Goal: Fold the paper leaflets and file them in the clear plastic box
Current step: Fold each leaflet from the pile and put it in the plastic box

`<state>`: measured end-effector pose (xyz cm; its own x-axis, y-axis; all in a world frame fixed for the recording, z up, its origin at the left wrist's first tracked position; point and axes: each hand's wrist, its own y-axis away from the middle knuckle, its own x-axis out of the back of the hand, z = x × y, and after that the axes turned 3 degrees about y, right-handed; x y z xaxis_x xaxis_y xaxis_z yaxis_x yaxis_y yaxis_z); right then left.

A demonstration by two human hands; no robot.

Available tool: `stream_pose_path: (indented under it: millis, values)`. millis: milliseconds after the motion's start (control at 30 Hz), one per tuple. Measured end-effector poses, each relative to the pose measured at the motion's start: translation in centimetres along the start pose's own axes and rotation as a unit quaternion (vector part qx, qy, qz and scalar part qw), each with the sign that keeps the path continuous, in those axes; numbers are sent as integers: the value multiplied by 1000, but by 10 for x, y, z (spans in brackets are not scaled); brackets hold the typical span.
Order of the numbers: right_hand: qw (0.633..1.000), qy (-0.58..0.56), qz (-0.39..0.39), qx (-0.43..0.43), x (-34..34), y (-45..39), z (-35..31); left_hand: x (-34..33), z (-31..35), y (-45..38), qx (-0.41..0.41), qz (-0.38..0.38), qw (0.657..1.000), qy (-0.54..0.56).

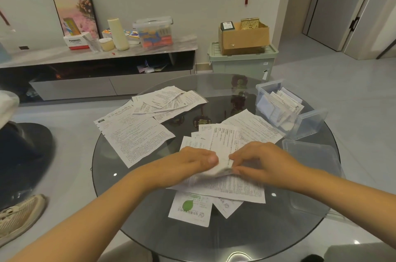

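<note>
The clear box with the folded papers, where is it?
In the head view, the clear box stands on the right far side of the glass table, beyond the right hand, with its lid lying just nearer.

Round dark glass table (214,238) carried everything. Loose leaflets (137,135) fanned from 9 to 11 o'clock, more sheets at ctr and toward 6, incl. one w/ a green leaf print (189,208). Clear plastic box (308,124) w/ folded papers sat at 2 o'clock; its lid (310,167) lay flat at 4.
</note>
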<state>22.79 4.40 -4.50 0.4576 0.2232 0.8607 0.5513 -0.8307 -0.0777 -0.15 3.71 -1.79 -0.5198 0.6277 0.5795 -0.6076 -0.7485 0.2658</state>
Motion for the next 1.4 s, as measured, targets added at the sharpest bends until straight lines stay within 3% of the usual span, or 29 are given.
stream_pose_path:
  millis: [167, 367, 733, 900, 1033, 1167, 1333, 1400]
  values:
    - [992, -78, 40, -85, -4, -1, 0, 0, -2, -2, 28, 3, 998, -54]
    - [978, -112, 90, -151, -9, -5, 0, -15, -6, -21, 42, 187, 980, -52]
    - [968, -34, 125, -214, -21, -15, 1, -29, -4, -43, 91, 279, 954, -62]
    - [982, 75, 113, -132, -12, -17, 4, -28, -9, -46, 67, 315, 942, -96]
    - [985, 163, 21, -60, -8, -22, 6, -27, -12, -44, 13, 246, 947, -206]
    - [974, 223, -35, -12, 0, -24, 12, -22, -11, -42, 9, 206, 937, -282]
    - [976, 214, 9, 29, -2, -23, 15, -20, -4, -40, -45, 223, 918, -325]
    - [983, 182, 37, -4, -3, -23, 13, -21, -1, -40, -43, 254, 920, -297]
